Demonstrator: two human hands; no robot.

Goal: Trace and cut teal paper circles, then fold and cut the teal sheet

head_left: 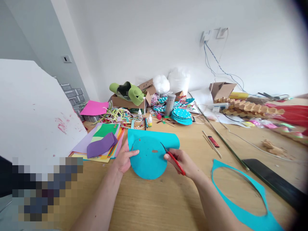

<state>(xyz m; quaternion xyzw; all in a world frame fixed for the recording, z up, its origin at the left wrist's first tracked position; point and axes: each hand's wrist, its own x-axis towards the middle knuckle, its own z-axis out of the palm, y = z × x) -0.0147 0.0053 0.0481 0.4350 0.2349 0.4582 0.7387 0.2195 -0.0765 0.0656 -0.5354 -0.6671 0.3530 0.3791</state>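
My left hand [124, 158] grips a turquoise felt-like sheet [166, 137] at its left side, thumb lying on top. A round disc shape [148, 163] of the same colour, with a few small holes and marks, spreads in front of the sheet's curled back part. In my right hand [181, 160] are red-handled scissors [176, 163], their dark blades at the right edge of the disc. How far the blades are parted I cannot tell. To the right lies a turquoise offcut [237, 210] with a large round opening.
Coloured sheets [102, 146] are stacked at left, beside a large white board [36, 112]. Polka-dot discs [182, 116], a grey bottle [170, 105] and glue bottles [150, 120] stand behind. At right lie a long green stick [218, 134], a red-cased item [213, 141] and a black object [269, 175].
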